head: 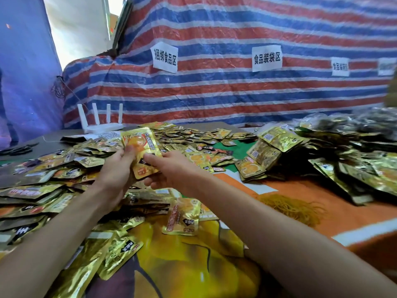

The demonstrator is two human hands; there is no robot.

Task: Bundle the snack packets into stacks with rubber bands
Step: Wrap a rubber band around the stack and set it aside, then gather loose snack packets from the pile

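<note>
A small stack of gold snack packets (140, 145) is held upright above the table's middle. My left hand (117, 168) grips its left side, thumb on the front. My right hand (171, 168) holds its right lower edge, thumb on the face and fingers underneath. Loose gold packets (43, 186) cover the table's left half and the far middle. One packet (182, 216) lies alone just below my hands. A heap of yellow rubber bands (294, 207) lies on the cloth to the right. Bundled stacks (264, 151) sit at the right.
A white router (101, 121) with several antennas stands at the back left, with black scissors (17, 149) near the left edge. A striped red, white and blue tarp (214, 87) with paper labels forms the back wall. A large pile of packets (354, 151) fills the right side.
</note>
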